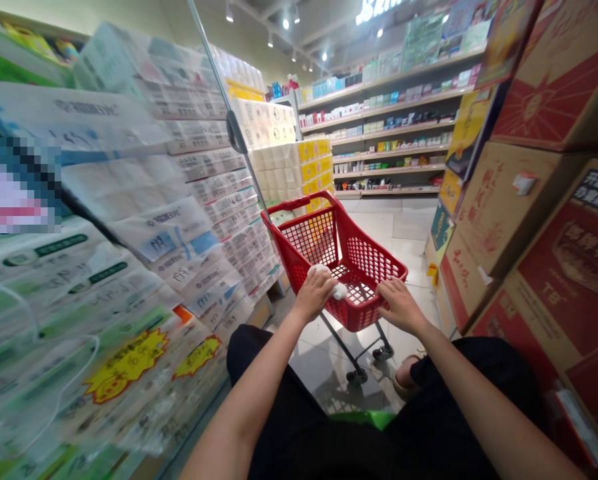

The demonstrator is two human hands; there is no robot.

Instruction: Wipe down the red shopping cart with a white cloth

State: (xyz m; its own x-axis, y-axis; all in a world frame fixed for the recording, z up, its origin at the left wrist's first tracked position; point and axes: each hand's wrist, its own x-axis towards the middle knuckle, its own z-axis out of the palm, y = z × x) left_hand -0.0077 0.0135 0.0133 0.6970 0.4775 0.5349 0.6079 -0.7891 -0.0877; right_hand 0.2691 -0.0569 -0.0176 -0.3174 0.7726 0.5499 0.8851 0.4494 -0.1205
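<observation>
A small red shopping cart point(373, 263) on black wheels stands in front of me in a narrow shop aisle. My left hand point(315, 293) is closed over the cart's near rim and holds a crumpled white cloth or tissue point(337, 289) against it. My right hand point(399, 305) grips the near rim further right, fingers curled over the edge. The basket looks empty apart from the white thing at its rim. My legs in black clothing and one sandalled foot point(406, 381) show below.
Stacked packs of tissue paper point(143, 220) fill the left side, close to my arm. Red and brown cardboard cartons point(539, 220) are piled on the right. The tiled floor point(399, 233) runs ahead to shelves of small goods point(393, 127). A metal pole point(231, 113) rises on the left.
</observation>
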